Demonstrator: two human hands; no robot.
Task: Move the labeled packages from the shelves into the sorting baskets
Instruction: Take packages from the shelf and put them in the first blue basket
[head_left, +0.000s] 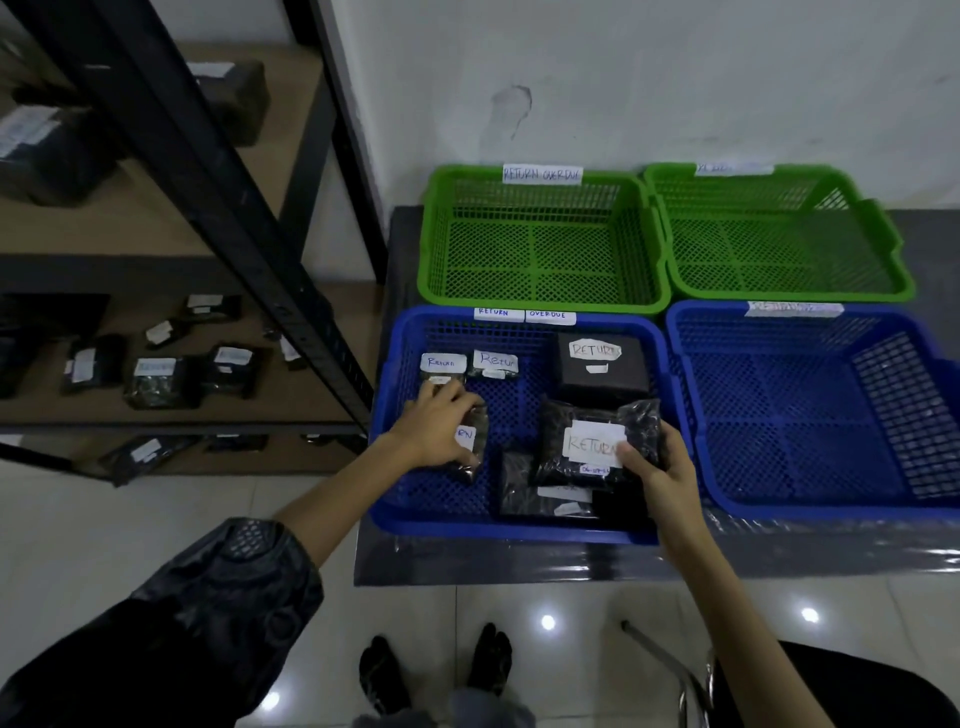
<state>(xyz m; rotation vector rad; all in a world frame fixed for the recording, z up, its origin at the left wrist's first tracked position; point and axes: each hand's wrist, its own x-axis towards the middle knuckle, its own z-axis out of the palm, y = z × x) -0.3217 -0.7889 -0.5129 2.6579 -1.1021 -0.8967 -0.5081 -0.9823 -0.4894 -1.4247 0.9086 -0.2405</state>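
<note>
Both hands are inside the near left blue basket (511, 527), tagged "RETURN / OVERDUE". My left hand (439, 426) grips a small black package (474, 441) with a white label at the basket's left side. My right hand (657, 470) holds a larger black bubble-wrapped package (587, 441) labelled "RETURN" above other packages. A black box (600, 366) marked "RETURN" lies at the basket's back, and two small labelled packets (467, 364) lie at its back left. More labelled black packages (161, 379) remain on the shelf to the left.
Two green baskets (540, 296) (779, 293) stand behind and a second blue basket (810, 504) to the right; all three hold nothing. The baskets sit on a low dark platform (519, 561). The black shelf upright (218, 208) slants beside the left basket. A chair (831, 691) is at bottom right.
</note>
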